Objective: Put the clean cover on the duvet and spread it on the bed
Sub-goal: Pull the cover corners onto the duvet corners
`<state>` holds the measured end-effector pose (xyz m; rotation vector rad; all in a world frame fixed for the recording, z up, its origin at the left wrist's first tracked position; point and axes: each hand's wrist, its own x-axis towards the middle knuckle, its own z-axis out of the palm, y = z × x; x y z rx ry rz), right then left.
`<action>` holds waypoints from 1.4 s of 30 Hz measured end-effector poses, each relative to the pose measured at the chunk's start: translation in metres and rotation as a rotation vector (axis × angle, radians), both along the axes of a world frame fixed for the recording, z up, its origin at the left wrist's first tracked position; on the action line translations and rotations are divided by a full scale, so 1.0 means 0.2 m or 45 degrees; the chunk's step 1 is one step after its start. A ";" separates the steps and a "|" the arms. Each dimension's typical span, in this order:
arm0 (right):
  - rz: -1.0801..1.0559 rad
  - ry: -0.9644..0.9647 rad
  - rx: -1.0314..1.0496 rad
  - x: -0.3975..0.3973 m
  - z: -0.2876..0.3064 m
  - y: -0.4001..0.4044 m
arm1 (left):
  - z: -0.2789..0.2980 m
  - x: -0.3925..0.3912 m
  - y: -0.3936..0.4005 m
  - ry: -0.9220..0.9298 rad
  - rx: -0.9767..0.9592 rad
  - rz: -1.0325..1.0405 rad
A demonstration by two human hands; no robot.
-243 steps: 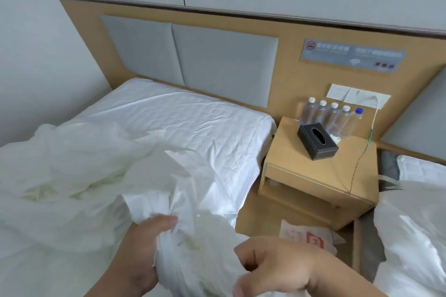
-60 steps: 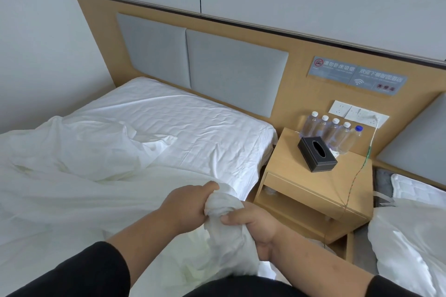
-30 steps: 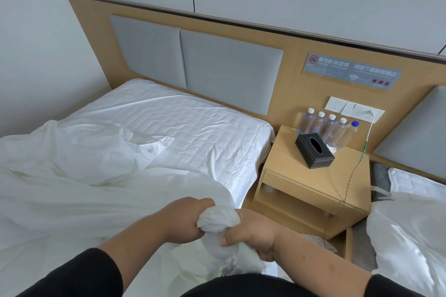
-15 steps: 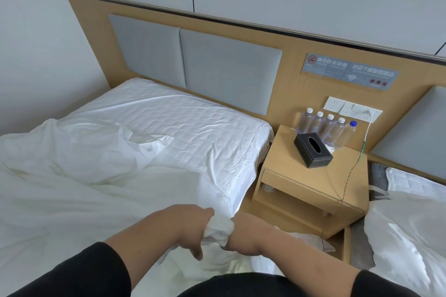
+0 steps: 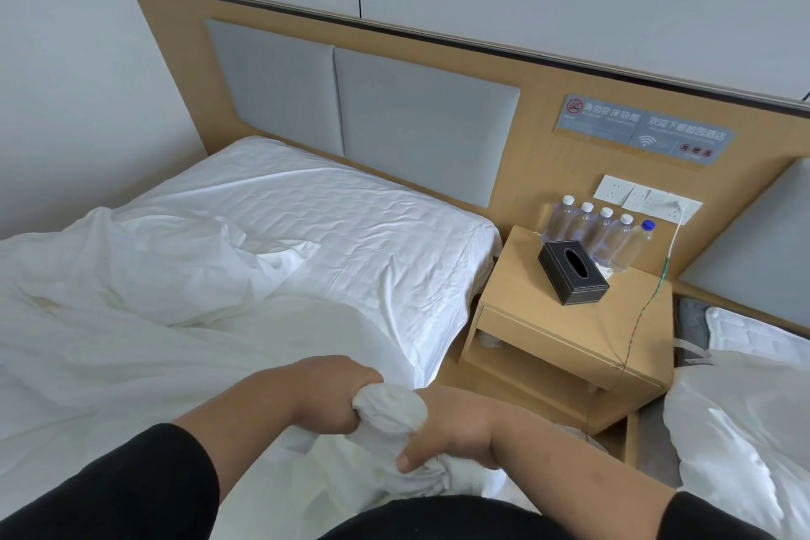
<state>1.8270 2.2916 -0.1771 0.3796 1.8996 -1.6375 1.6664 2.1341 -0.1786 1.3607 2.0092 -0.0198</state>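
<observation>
Both hands low at the near edge of the bed, wringing one bunched corner of the duvet cover. Left hand clamped over the top of the white knot, fingers curled tight round it. Right hand gripping lower down, thumb hooked under the twisted cloth. Compared with half a second ago, right hand dropped below the knot and turned palm-down, bundle now standing proud between the two fists; two seconds back, both fists level and side by side. Probably a corner of the duvet being pinned inside a corner of the cover, so one corner close to seated, three others and the spreading not yet done. Rest of the duvet heaped and creased across the mattress, reaching toward the pillow at the headboard. Nightstand just beside the bed, carrying a black tissue box and a row of water bottles. Second bed's bedding at far right.
</observation>
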 end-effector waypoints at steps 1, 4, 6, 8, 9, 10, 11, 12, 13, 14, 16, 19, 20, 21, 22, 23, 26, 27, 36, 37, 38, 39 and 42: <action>0.146 0.032 0.284 -0.01 0.00 0.00 | 0.00 0.01 0.00 -0.035 -0.067 0.006; 0.483 0.123 1.046 -0.03 -0.04 -0.03 | -0.03 0.06 0.01 -0.182 -0.178 0.092; 0.492 0.226 1.305 -0.03 -0.09 -0.06 | -0.03 0.07 0.02 -0.318 -0.192 0.191; 0.446 0.255 1.374 -0.03 -0.11 -0.06 | -0.02 0.06 0.03 -0.389 -0.185 0.259; 0.407 0.250 1.362 -0.04 -0.12 -0.05 | 0.00 0.06 0.04 -0.392 -0.195 0.265; 0.356 0.229 1.313 -0.04 -0.12 -0.04 | 0.01 0.05 0.04 -0.356 -0.218 0.236; 0.305 0.202 1.230 -0.05 -0.12 -0.04 | 0.02 0.05 0.04 -0.282 -0.247 0.172; 0.270 0.195 1.121 -0.05 -0.12 -0.03 | 0.02 0.04 0.04 -0.175 -0.276 0.089; 0.237 0.200 0.985 -0.05 -0.12 -0.03 | 0.02 0.05 0.03 -0.057 -0.290 0.009; 0.181 0.199 0.822 -0.04 -0.12 -0.04 | 0.02 0.05 0.03 0.052 -0.276 -0.047; -0.038 0.154 0.439 0.00 -0.12 -0.05 | 0.00 0.06 0.02 0.208 -0.177 -0.091; -0.386 0.026 -0.149 0.04 -0.11 -0.07 | -0.02 0.06 0.01 0.342 0.006 -0.083; -0.452 -0.010 -0.302 0.05 -0.12 -0.07 | -0.02 0.06 0.01 0.354 0.051 -0.059; -0.485 -0.034 -0.405 0.05 -0.12 -0.07 | -0.03 0.06 0.01 0.362 0.083 -0.035; -0.482 -0.045 -0.462 0.05 -0.12 -0.07 | -0.03 0.05 0.01 0.371 0.099 -0.029; -0.453 -0.059 -0.498 0.05 -0.12 -0.07 | -0.03 0.05 0.00 0.376 0.097 -0.045; -0.257 -0.117 -0.495 0.05 -0.10 -0.05 | -0.02 0.03 0.00 0.298 0.020 -0.129; -0.171 -0.115 -0.401 0.04 -0.08 -0.04 | -0.02 0.03 0.00 0.235 -0.024 -0.133; 0.266 0.410 1.540 -0.02 -0.03 -0.01 | 0.06 -0.01 0.04 -0.253 -0.249 0.208; 0.262 0.459 1.632 -0.03 -0.03 0.00 | 0.07 -0.02 0.07 -0.115 -0.250 0.154; 0.256 0.499 1.699 -0.05 -0.03 0.02 | 0.09 -0.02 0.09 0.059 -0.233 0.101; 0.256 0.512 1.726 -0.07 -0.02 0.04 | 0.10 -0.02 0.10 0.224 -0.188 0.078; 0.239 0.388 1.412 -0.13 0.04 0.11 | 0.13 -0.03 0.11 0.527 0.037 0.109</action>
